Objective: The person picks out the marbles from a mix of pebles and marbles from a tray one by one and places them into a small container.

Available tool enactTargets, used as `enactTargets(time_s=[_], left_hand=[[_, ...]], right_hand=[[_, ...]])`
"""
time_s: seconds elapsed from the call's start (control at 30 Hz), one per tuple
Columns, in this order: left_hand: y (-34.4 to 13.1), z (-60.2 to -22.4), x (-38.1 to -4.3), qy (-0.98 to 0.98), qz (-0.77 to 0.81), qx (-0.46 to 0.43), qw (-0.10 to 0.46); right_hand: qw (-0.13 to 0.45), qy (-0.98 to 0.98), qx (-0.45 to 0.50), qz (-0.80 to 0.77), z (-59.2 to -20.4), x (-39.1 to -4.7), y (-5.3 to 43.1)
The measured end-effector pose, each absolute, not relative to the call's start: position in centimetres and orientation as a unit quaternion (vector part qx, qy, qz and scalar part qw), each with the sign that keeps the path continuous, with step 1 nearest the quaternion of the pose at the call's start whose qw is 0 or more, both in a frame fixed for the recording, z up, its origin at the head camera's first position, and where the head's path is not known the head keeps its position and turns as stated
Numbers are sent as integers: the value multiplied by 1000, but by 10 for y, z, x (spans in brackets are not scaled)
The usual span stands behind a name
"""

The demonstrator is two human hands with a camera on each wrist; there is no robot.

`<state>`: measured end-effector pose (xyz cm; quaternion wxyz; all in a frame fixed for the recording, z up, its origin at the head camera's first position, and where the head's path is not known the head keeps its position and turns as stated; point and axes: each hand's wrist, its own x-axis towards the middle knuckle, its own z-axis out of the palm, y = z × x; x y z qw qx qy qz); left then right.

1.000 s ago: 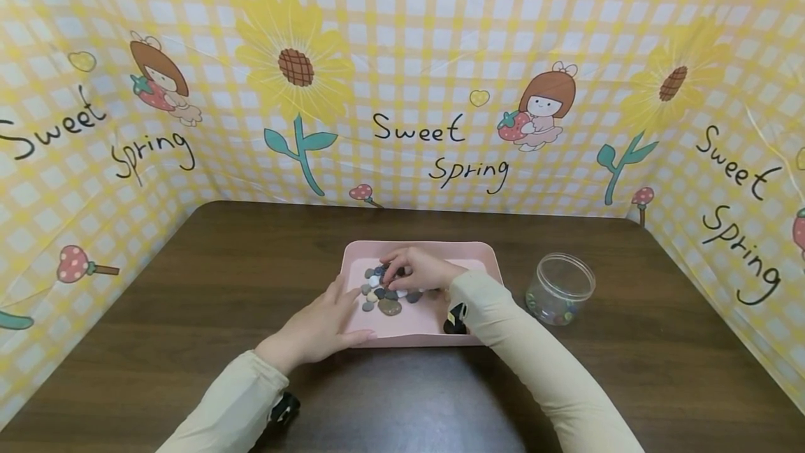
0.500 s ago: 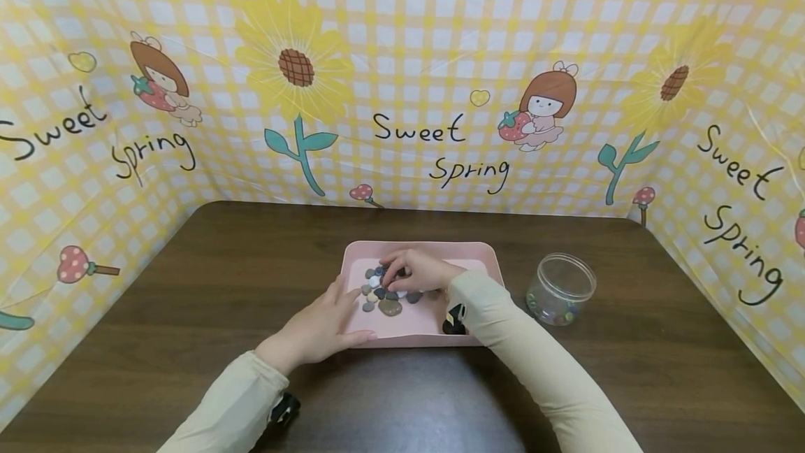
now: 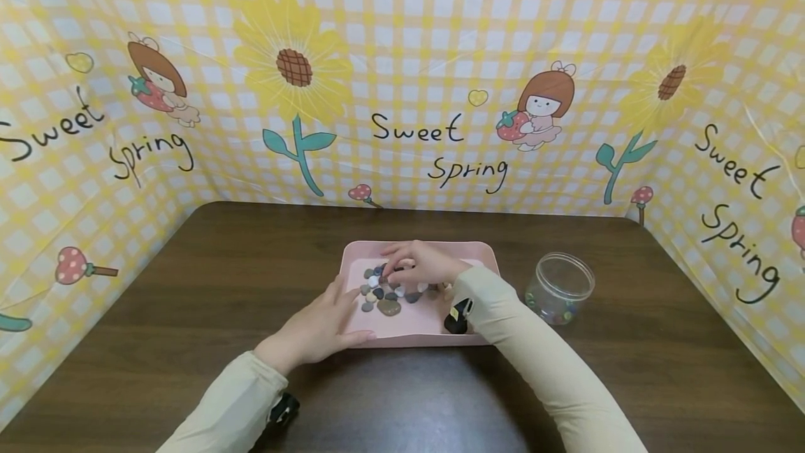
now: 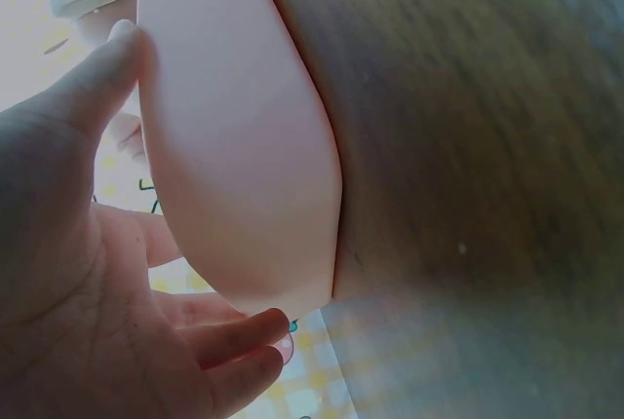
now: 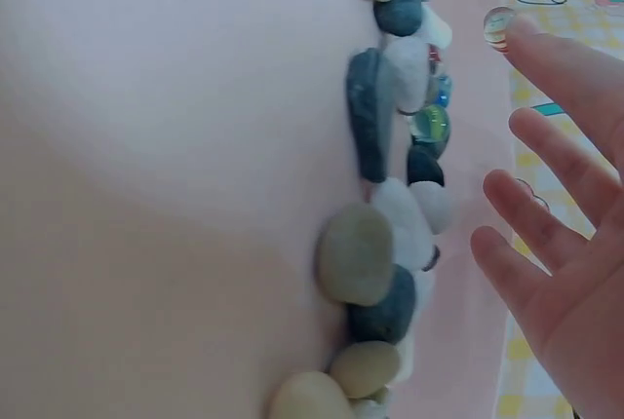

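A pink tray (image 3: pixel 415 327) holds a heap of smooth pebbles (image 3: pixel 389 307), grey, white and tan. Glass marbles (image 5: pixel 431 125) show among the pebbles in the right wrist view. Just above the heap, my right hand (image 3: pixel 423 265) pinches a clear glass marble (image 5: pixel 499 29) at its fingertips, the other fingers spread apart. My left hand (image 3: pixel 317 327) rests at the tray's near left corner. Its thumb touches the near rim and its fingers lie loosely along the left wall, as the left wrist view shows.
A clear plastic jar (image 3: pixel 562 289) stands right of the tray without a lid, several coloured marbles at its bottom. The dark wooden table (image 3: pixel 251 250) meets a yellow checked cloth (image 3: pixel 402 54) at the back and sides. Both wrists wear black camera bands.
My right hand has lifted slightly from the pebbles and shifted a little to the right. My left hand, the tray and the jar stay in place.
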<state>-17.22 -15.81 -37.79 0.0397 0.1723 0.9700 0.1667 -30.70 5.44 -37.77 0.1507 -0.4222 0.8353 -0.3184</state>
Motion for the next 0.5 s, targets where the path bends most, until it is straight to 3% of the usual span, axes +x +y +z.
enactTargets(time_s=[0.5], left_hand=[[-157, -376, -171, 971, 169, 164, 50]], right_hand=[[91, 829, -441, -332, -360, -307, 70]])
